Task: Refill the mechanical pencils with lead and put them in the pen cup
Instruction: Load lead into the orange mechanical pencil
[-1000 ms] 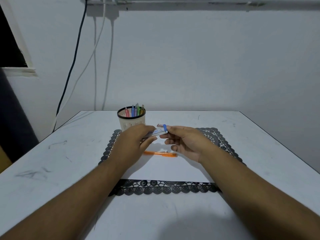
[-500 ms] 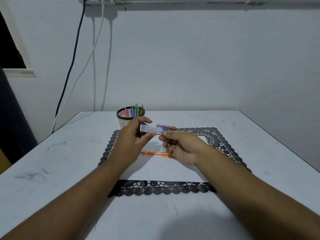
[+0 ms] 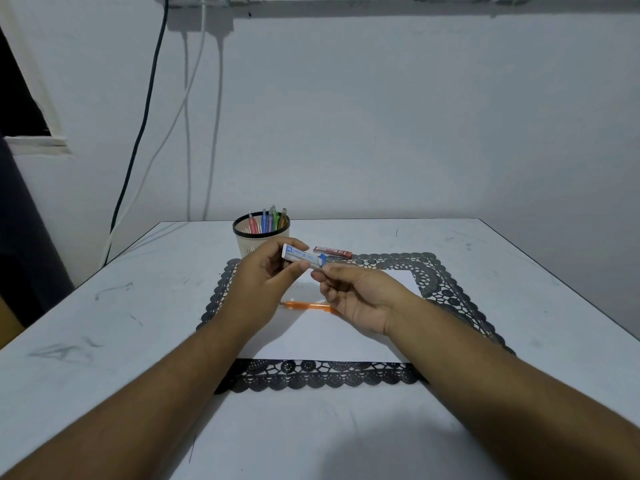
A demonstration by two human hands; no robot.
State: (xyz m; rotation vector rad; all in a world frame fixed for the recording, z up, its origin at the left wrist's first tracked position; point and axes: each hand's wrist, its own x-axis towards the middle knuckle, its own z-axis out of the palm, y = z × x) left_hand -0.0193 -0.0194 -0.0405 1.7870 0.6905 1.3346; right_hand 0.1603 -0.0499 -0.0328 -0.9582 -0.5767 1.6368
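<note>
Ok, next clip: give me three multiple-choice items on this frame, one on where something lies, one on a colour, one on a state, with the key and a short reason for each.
1. Where does the orange mechanical pencil lie?
A. In the pen cup
B. On the mat below the hands
C. Off the mat, near the table's left edge

2. What colour is the second lead case lying on the table?
A. Red
B. Green
C. Yellow

3. What is the left hand doing?
A. Resting flat on the table
B. Reaching into the cup
C. Gripping the white and blue lead case

Key: 1 B, the pencil lies flat on the lace-edged mat, partly hidden by the right hand. 2 A, it is a red case behind the hands, right of the pen cup. 3 C, the fingers curl round the white and blue lead case, while the right hand pinches its blue end.
</note>
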